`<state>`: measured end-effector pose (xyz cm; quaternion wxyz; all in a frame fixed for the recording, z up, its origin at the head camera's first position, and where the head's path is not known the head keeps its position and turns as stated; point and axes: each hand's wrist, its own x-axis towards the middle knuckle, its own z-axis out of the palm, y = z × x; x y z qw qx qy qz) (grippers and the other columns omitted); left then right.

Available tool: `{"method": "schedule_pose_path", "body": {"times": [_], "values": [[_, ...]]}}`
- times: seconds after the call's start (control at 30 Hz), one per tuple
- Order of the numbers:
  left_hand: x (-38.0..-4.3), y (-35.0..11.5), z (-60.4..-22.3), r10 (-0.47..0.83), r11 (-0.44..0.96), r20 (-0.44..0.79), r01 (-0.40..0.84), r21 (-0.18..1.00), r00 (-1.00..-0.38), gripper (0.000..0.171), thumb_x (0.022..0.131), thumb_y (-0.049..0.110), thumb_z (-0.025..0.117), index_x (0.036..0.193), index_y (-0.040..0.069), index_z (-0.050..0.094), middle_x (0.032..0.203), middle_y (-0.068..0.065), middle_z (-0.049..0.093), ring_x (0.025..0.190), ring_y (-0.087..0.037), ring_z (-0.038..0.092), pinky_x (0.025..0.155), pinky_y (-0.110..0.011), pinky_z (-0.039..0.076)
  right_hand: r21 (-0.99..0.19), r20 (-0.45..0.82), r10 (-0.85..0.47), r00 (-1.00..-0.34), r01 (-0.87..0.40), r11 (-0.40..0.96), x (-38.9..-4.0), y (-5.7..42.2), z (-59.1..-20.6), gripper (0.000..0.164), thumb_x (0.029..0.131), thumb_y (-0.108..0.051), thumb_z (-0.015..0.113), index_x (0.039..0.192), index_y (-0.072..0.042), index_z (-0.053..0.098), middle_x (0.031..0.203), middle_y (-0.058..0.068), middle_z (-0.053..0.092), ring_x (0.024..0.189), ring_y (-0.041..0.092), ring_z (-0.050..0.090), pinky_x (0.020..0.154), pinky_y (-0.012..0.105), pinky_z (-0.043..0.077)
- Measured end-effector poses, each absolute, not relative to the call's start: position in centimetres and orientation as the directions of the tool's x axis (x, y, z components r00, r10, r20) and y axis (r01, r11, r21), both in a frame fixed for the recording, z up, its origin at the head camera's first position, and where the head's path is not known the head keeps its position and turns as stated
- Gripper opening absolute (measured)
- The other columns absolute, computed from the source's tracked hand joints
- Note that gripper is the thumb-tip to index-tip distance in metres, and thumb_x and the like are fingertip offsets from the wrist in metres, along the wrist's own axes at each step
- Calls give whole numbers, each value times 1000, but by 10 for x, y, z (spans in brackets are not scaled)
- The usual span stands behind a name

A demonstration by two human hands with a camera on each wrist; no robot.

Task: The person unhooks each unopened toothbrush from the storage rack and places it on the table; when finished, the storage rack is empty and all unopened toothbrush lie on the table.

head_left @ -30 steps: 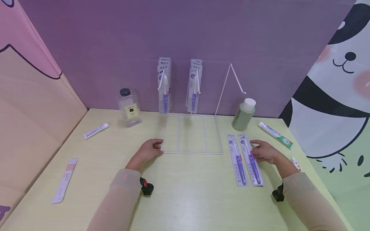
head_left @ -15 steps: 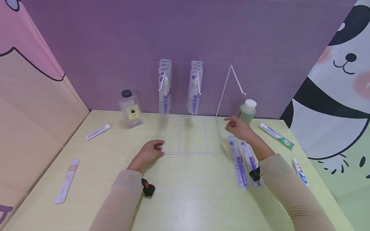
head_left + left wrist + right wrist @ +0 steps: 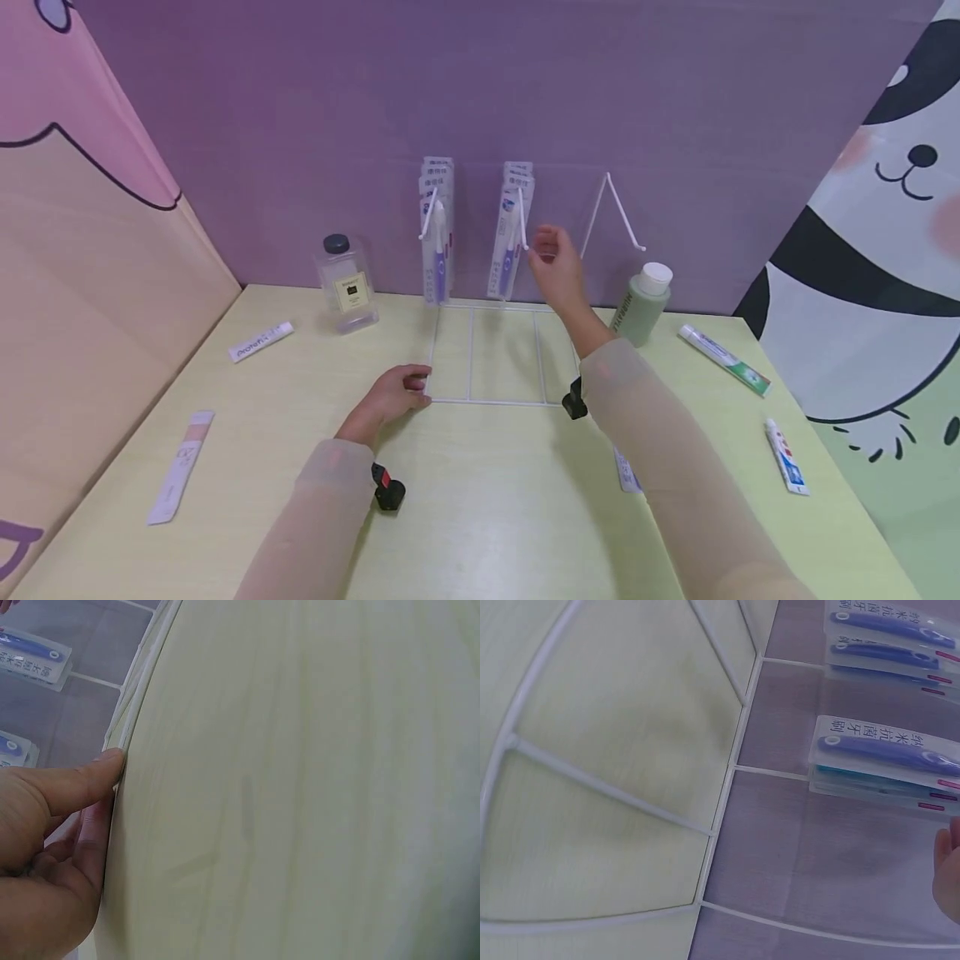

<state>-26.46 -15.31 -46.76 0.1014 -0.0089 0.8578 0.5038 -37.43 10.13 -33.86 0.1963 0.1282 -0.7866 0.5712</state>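
A white wire rack (image 3: 470,354) stands at the back of the table, its upright hooks against the purple backdrop. My left hand (image 3: 390,396) holds the front left corner of its base, thumb and finger on the wire in the left wrist view. Packaged toothbrushes (image 3: 439,267) hang on the left hook, and more packaged toothbrushes (image 3: 501,267) on the middle one; the right hook (image 3: 625,212) carries nothing. Beside the middle hook's tip is my right hand (image 3: 558,271), fingers bent, with nothing visible in it. The right wrist view shows only part of that hand (image 3: 946,877).
A clear bottle (image 3: 348,287) is left of the rack, a green bottle (image 3: 641,308) right. Toothpaste tubes (image 3: 261,342) (image 3: 723,360) (image 3: 786,457) and a pale sachet (image 3: 182,467) lie around. One packaged toothbrush (image 3: 626,472) peeks out from under my right sleeve.
My right hand has left the two packaged toothbrushes on the table and moved up and left to the middle hook. My left hand has stayed at the rack's corner.
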Motion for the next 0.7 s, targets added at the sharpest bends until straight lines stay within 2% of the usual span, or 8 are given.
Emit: {"method": "schedule_pose_path", "body": {"times": [0.27,0.47,0.7], "values": [[-266,-151,-471,72,495,-182,-124,860,-981,51,76,-4,69,124,5,53,103,-10,55,95,-23,49,80,-32,42,-886,404,49,-913,-377,270,-387,87,-338,38,85,-6,61,120,-7,46,103,9,57,92,19,55,79,27,45],[-267,-150,-472,77,483,-186,-126,866,-980,52,76,-4,68,124,4,53,104,-10,55,96,-23,50,81,-33,42,-871,446,65,-893,-415,262,-387,81,-341,30,87,-4,58,116,-7,49,99,9,60,86,18,56,73,28,47],[-266,-152,-471,69,505,-197,-136,852,-978,49,77,0,68,124,6,53,105,-10,55,97,-23,49,84,-36,40,-874,446,52,-893,-423,241,-377,89,-331,42,85,1,55,124,-11,45,99,10,56,85,21,54,69,29,47]]}}
